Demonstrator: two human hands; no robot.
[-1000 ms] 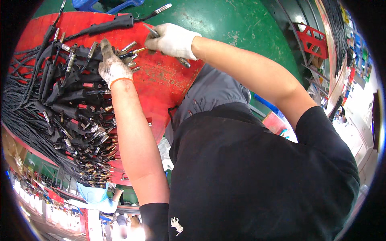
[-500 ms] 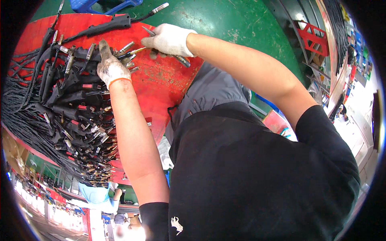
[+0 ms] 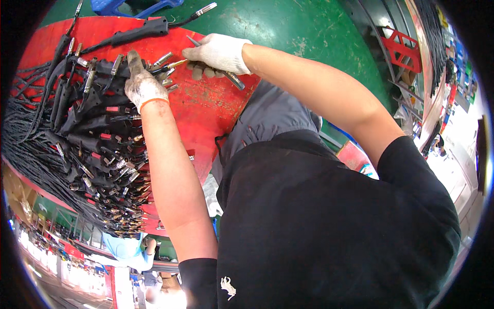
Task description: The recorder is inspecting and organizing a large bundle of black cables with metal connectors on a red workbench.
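My left hand [image 3: 141,82], in a soiled white glove, is closed on a black cable handle [image 3: 119,67] at the upper end of a pile. From beside its fingers a thin brass-coloured tip [image 3: 177,64] points toward my right hand. Gloved too, my right hand [image 3: 218,54] is closed on a slim pointed tool [image 3: 234,80], whose dark, ridged end sticks out below the palm. The tool's grey point shows above the thumb. The right fingers are close to the brass tip; whether they touch it I cannot tell. Several silver connectors [image 3: 163,59] lie next to the left hand.
The red, scuffed tabletop [image 3: 206,110] carries a large pile of black cables [image 3: 36,165] with metal ends. One black handle [image 3: 136,33] lies apart at the far edge. Beyond are a blue stool [image 3: 136,7] and a red crate [image 3: 401,49]. Another person's light-blue garment [image 3: 123,247] shows lower left.
My right hand has shifted very slightly to the right and down with the pointed tool, its lower fingers a little more curled into view. My left hand stays nearly still.
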